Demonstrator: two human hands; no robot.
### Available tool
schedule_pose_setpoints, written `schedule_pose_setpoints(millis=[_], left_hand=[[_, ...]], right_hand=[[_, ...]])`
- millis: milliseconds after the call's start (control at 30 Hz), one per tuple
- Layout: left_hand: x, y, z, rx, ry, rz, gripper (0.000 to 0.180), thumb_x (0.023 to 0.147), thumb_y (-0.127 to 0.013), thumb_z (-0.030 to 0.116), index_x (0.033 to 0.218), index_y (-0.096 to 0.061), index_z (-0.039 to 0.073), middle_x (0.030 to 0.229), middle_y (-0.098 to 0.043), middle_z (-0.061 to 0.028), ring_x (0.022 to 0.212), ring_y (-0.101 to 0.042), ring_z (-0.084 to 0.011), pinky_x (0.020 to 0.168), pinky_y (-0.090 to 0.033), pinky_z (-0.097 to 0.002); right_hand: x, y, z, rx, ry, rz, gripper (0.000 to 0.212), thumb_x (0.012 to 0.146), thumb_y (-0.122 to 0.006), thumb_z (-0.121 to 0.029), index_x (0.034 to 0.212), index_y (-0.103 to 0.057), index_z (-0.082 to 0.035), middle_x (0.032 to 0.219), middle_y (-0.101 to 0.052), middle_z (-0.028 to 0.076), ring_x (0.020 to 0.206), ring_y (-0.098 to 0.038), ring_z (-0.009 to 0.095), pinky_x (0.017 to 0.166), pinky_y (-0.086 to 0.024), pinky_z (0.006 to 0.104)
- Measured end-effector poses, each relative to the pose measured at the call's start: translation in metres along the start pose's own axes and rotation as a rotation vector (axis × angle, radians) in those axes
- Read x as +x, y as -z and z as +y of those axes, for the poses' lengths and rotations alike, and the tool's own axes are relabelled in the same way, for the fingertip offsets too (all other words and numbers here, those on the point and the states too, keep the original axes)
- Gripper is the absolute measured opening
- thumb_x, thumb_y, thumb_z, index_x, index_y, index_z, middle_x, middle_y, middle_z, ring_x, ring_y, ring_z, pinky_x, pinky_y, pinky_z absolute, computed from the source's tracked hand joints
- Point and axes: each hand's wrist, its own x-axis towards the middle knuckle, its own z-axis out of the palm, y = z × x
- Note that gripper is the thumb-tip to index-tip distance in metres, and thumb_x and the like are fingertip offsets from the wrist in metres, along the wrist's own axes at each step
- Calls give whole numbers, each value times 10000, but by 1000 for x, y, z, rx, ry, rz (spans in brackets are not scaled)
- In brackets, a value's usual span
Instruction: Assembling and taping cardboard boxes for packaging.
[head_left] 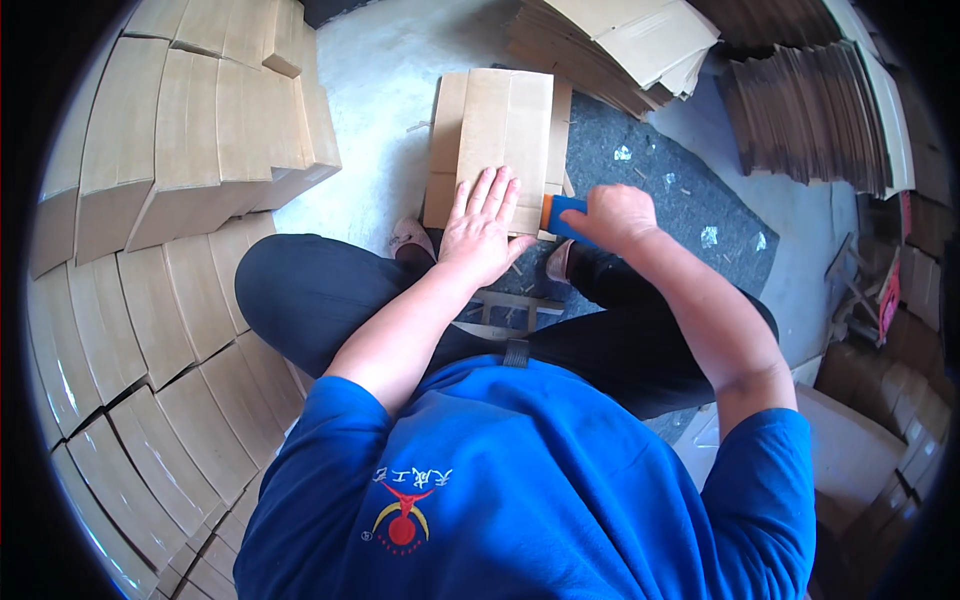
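A brown cardboard box (505,120) lies in front of me between my feet, its long side pointing away. My left hand (480,228) rests flat on the near end of its top, fingers spread and stretched forward. At the box's near right edge, my right hand (615,218) is closed around a blue tape dispenser (568,220) with an orange front part. The orange part is right against the box side. My fist hides most of the dispenser's handle, and any tape on it is too small to make out.
Closed cardboard boxes (185,130) are stacked high on my left. Flat cardboard sheets (640,40) lie piled ahead, with another upright bundle (810,115) at the far right. A dark mat (690,200) with scraps covers the floor on the right.
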Motion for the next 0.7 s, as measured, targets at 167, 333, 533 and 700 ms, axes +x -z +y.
schedule_pose_setpoints(millis=[167,333,533,700], left_hand=[[-1,1,0,-46,25,0,861,910,-572,527,1533,-241,33,1620,-169,-138,1511,-99,-282,1218,-71,-470],[21,19,-3,-256,55,113,474,906,-570,320,1317,-551,84,1476,-422,-125,1395,-339,-297,1145,-236,-474],[135,20,-52,-79,20,336,443,943,-502,280,1366,-539,153,1521,-388,-80,1426,-322,-284,1176,-207,-480],[167,27,-68,-227,13,56,508,952,-515,456,1369,-531,165,1446,-453,-93,1373,-371,-302,1127,-336,-429]], right_hand=[[26,-88,-41,15,0,48,372,875,-588,-410,933,-739,-75,963,-734,144,888,-722,286,781,-562,408],[26,-130,-53,-137,125,-55,348,950,-508,-322,1095,-638,-33,971,-736,137,914,-724,288,750,-533,436],[17,-131,-110,31,243,-221,378,906,-591,-321,1150,-639,-37,1073,-717,153,995,-704,284,821,-536,410],[1,-93,-105,410,-55,-342,561,861,-595,-539,1181,-685,-87,1193,-681,144,1109,-654,298,941,-512,405]])
